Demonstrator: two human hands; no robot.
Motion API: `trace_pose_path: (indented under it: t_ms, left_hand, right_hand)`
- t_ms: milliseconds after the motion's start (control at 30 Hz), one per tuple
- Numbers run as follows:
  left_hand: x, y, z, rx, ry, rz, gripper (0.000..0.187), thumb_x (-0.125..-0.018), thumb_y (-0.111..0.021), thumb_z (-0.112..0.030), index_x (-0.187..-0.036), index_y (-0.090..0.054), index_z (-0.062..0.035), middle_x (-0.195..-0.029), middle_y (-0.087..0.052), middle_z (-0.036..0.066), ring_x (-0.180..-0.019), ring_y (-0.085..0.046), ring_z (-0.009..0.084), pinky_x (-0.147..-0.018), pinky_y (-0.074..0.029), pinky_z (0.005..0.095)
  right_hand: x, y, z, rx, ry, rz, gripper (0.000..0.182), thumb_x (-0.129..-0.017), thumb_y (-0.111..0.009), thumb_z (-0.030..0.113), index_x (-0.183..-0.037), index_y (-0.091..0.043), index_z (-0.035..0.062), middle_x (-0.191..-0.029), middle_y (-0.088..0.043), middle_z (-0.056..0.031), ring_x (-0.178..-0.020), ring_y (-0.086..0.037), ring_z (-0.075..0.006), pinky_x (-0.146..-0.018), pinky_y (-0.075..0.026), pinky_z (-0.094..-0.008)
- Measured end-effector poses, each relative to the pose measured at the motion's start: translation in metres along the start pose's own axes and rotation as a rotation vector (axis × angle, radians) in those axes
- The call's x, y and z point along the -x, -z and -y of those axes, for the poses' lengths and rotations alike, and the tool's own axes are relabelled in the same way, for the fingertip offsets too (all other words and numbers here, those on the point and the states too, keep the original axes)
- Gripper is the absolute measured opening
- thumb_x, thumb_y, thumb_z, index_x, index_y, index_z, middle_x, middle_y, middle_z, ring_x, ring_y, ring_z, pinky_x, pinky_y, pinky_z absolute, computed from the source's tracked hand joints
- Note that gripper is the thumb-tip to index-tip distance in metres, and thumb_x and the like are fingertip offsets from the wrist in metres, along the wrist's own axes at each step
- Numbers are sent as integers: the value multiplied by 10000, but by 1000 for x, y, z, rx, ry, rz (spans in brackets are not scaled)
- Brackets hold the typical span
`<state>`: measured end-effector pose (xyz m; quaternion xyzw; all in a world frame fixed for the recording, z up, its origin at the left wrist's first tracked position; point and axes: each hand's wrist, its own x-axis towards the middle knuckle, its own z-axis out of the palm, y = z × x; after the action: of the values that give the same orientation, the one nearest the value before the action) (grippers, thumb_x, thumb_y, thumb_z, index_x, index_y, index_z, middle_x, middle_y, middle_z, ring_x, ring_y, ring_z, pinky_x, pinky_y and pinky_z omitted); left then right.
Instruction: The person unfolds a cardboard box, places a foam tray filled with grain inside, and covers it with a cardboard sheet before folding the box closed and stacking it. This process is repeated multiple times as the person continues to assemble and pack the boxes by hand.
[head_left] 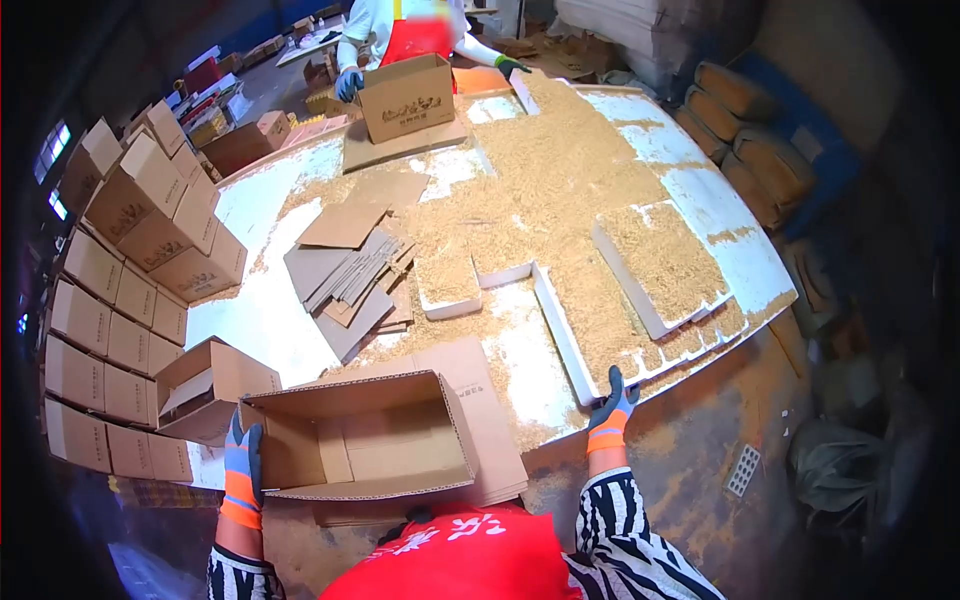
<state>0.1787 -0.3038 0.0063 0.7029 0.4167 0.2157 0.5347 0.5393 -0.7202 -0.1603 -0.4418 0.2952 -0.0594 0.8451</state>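
My left hand point(243, 468), in a grey-blue and orange glove, grips the left end of an open cardboard box point(400, 490). The box lies tilted toward me at the table's near edge, and its inside looks bare. Flattened cardboard point(490, 410) shows beneath and behind it. My right hand point(611, 412), gloved alike, is closed at the near corner of a white slab or tray point(563, 335) topped with tan sawdust-like grains. The thumb sticks up over that corner; the undersides of the fingers are hidden.
Stacked boxes point(100, 340) line the left, with an open box point(205, 385) beside them. Cardboard sheets point(350, 275) lie mid-table. Another grain-covered slab point(665, 265) rests at right. Across the table a person in a red apron point(418, 42) has a gloved hand point(349, 84) at a box point(408, 100).
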Motion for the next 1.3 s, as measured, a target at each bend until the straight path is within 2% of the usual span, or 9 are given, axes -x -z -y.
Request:
trace_pose_path:
  t_ms: [133,333,600,667,700,867,1000,1200,1300]
  left_hand:
    - [-10,3,10,45,0,14,458,-862,-557,-109,-1294,-454,2,-1174,-564,111,-993,-546,203,-874,-448,291]
    - [-10,-6,10,-29,-86,12,482,-853,-546,-106,-1308,-436,5,-1189,-551,120,-1041,-522,208,-888,-439,300]
    - [0,-17,-19,8,-83,65,542,-912,-537,-199,-1369,-361,32,-1274,-501,153,-1126,-472,189,-968,-382,278]
    - [-8,-17,-2,103,-122,98,529,-933,-508,-253,-1358,-377,35,-1271,-512,139,-1148,-456,192,-989,-353,288]
    - [-5,-18,-6,151,-136,119,520,-937,-502,-256,-1352,-387,35,-1272,-514,132,-1153,-455,192,-992,-350,289]
    - [-16,-15,24,412,-147,181,444,-945,-495,-281,-1286,-480,4,-1224,-547,94,-1116,-501,184,-957,-397,284]
    - [29,-17,-58,971,96,362,411,-982,-423,-313,-1274,-487,-31,-1160,-597,106,-1027,-595,188,-851,-505,315]
    - [6,-13,8,744,-29,203,456,-988,-430,-279,-1316,-440,37,-1282,-512,119,-1176,-470,173,-1007,-358,289]
    - [16,-12,-9,221,-223,26,447,-966,-468,-198,-1323,-419,67,-1332,-476,133,-1216,-433,211,-1054,-292,297]
  right_hand:
    - [26,-26,15,103,-8,-110,759,-747,-753,104,-1388,-345,100,-1276,-490,-43,-1080,-494,-204,-851,-441,-362]
    - [41,9,66,-23,134,449,539,-837,-614,100,-1341,-423,89,-1245,-538,-109,-1103,-548,-288,-934,-454,-437]
    - [129,-43,163,-7,-169,775,401,-899,-535,141,-1261,-482,-22,-1238,-554,-145,-1118,-555,-273,-980,-437,-405]
    - [184,-66,170,217,5,874,372,-877,-561,126,-1222,-526,-11,-1185,-580,-146,-1094,-568,-257,-956,-455,-381]
    - [159,-47,151,665,610,1062,347,-861,-569,100,-1193,-555,-2,-1143,-593,-152,-1068,-581,-251,-931,-462,-356]
    - [249,-100,151,859,672,1339,229,-836,-556,50,-1038,-664,53,-1313,-463,-202,-1214,-460,-335,-981,-396,-392]
    - [280,-128,136,679,1,1186,806,-739,-765,156,-1360,-285,-22,-1221,-515,-172,-1115,-526,-224,-950,-442,-338]
    - [271,-130,103,841,55,1214,799,-736,-787,225,-1347,-339,-31,-1274,-497,-168,-1141,-520,-228,-931,-460,-336]
    - [268,-140,109,1493,390,1419,768,-781,-646,524,-1275,-443,-27,-1128,-601,-219,-1045,-596,-286,-894,-464,-356]
